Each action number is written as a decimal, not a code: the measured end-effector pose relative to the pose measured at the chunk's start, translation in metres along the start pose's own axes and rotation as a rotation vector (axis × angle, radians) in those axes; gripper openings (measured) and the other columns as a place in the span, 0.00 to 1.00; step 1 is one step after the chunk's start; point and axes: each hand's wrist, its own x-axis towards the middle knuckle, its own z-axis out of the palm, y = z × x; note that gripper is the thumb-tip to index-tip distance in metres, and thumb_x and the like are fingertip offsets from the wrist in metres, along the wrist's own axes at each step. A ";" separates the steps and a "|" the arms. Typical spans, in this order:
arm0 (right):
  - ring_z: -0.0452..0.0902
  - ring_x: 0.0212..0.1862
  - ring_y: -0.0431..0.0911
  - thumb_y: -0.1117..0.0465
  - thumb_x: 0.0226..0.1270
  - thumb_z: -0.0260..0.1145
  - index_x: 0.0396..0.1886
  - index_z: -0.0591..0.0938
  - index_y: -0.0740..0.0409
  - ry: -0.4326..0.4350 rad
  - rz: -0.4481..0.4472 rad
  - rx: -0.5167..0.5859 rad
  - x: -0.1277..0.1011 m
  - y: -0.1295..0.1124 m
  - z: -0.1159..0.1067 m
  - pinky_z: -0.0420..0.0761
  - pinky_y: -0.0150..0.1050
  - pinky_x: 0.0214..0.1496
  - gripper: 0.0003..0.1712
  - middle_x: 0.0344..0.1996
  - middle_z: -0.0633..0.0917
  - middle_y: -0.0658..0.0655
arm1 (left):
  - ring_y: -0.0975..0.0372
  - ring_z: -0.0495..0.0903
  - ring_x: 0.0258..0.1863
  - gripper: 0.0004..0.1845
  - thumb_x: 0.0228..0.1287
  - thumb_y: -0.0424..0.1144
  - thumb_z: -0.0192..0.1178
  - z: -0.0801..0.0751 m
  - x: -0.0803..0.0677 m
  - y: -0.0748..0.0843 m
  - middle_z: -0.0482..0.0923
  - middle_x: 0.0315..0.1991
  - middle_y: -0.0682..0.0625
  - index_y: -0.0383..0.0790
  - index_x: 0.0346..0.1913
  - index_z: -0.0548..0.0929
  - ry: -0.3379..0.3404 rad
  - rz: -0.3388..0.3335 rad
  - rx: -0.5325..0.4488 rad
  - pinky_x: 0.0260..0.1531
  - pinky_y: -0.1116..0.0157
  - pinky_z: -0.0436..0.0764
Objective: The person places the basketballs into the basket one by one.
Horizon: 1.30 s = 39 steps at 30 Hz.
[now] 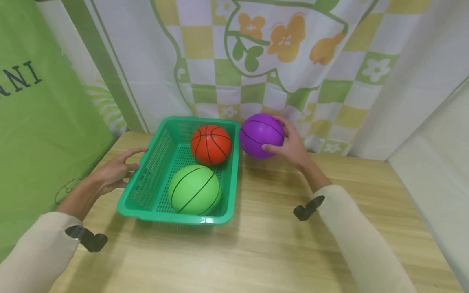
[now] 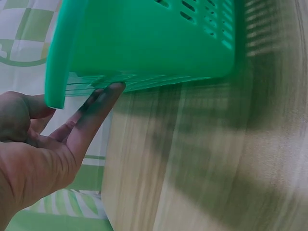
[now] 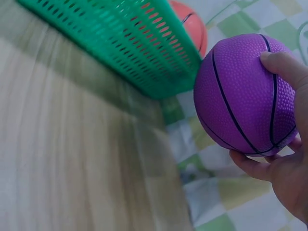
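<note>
My right hand [image 1: 291,144] grips a purple toy basketball [image 1: 260,136], thumb on the near side and fingers around the far side. That ball is held beside the far right corner of a green plastic basket [image 1: 234,191], close to its rim. Inside the basket, a red toy basketball [image 1: 210,145] lies at the back and a light green one [image 1: 194,190] at the front. My left hand [image 1: 113,173] is at the basket's left side, its straight, spread fingers [image 2: 98,113] reaching under the rim to the slotted wall.
A wood-grain table [image 1: 293,244] carries the basket. Behind it hangs a checked, flowered curtain [image 1: 227,44]. Green cloth [image 1: 44,122] hangs at the left, and a pale wall [image 1: 436,154] stands to the right.
</note>
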 end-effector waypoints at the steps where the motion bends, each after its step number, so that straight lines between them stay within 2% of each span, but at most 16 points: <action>1: 0.65 0.66 0.65 0.65 0.51 0.79 0.76 0.63 0.53 -0.004 -0.010 0.006 0.001 -0.004 0.000 0.79 0.61 0.55 0.53 0.71 0.61 0.63 | 0.52 0.83 0.45 0.34 0.81 0.34 0.43 0.000 0.000 0.001 0.75 0.52 0.37 0.50 0.82 0.42 0.002 -0.004 0.003 0.43 0.48 0.84; 5: 0.68 0.65 0.64 0.66 0.49 0.79 0.76 0.63 0.54 -0.027 -0.054 0.004 0.005 -0.021 0.003 0.78 0.61 0.55 0.54 0.71 0.63 0.63 | 0.52 0.84 0.43 0.36 0.79 0.33 0.45 0.000 -0.002 0.006 0.78 0.50 0.39 0.50 0.82 0.43 0.004 -0.017 0.025 0.43 0.49 0.85; 11: 0.69 0.63 0.58 0.61 0.47 0.82 0.75 0.67 0.46 -0.079 -0.126 -0.053 0.008 -0.049 0.012 0.78 0.58 0.56 0.54 0.69 0.66 0.57 | 0.52 0.85 0.42 0.37 0.78 0.32 0.47 0.000 -0.002 0.010 0.79 0.50 0.39 0.48 0.82 0.42 0.010 -0.024 0.050 0.42 0.50 0.85; 16: 0.71 0.60 0.56 0.59 0.44 0.82 0.73 0.69 0.48 -0.128 -0.217 -0.089 0.015 -0.070 0.027 0.80 0.55 0.53 0.53 0.66 0.70 0.58 | 0.53 0.84 0.43 0.37 0.78 0.32 0.46 -0.001 0.001 0.010 0.78 0.52 0.39 0.47 0.82 0.41 0.016 -0.020 0.066 0.42 0.51 0.85; 27: 0.68 0.63 0.51 0.52 0.44 0.82 0.74 0.68 0.44 -0.275 -0.290 -0.161 0.032 -0.103 0.075 0.79 0.50 0.56 0.54 0.66 0.68 0.57 | 0.53 0.84 0.43 0.37 0.78 0.30 0.45 0.003 0.002 0.008 0.75 0.54 0.34 0.48 0.82 0.43 0.020 0.007 0.030 0.42 0.52 0.85; 39: 0.63 0.66 0.49 0.54 0.43 0.83 0.74 0.69 0.46 -0.344 -0.338 -0.171 0.044 -0.117 0.127 0.77 0.48 0.58 0.54 0.69 0.66 0.54 | 0.53 0.84 0.43 0.36 0.79 0.30 0.45 0.003 0.000 0.004 0.75 0.55 0.33 0.48 0.82 0.43 0.028 0.025 0.015 0.43 0.52 0.85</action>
